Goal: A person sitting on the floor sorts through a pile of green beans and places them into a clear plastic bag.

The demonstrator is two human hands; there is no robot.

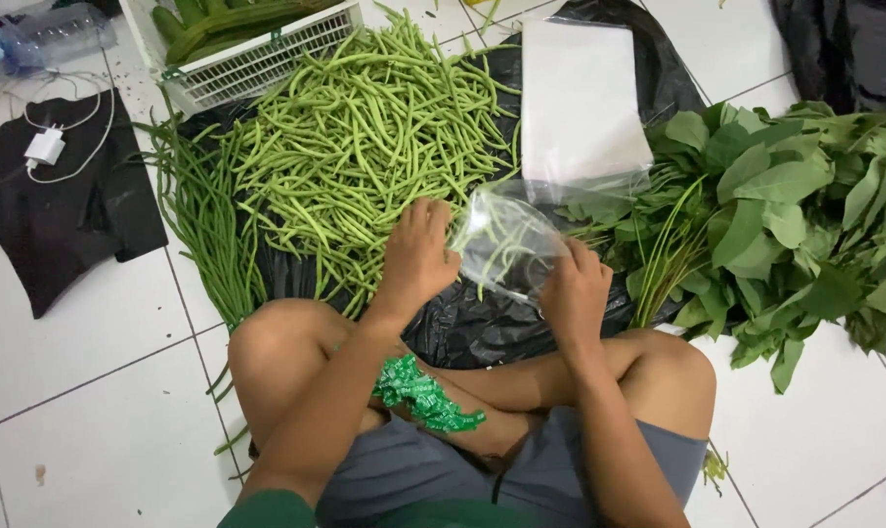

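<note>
While the right hand (572, 288) pinches a clear plastic bag (506, 244) holding few beans, the left hand (418, 256), fingers together, reaches a large unbagged green bean pile (365, 137).

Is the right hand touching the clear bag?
Touching. The head view shows the right hand gripping the lower edge of the clear bag, fingers closed on the plastic; the left hand rests on the beans.

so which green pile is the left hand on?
The cut green beans on the black sheet: left hand rests on its near edge. Long beans lie beside; leafy greens opposite.
</note>
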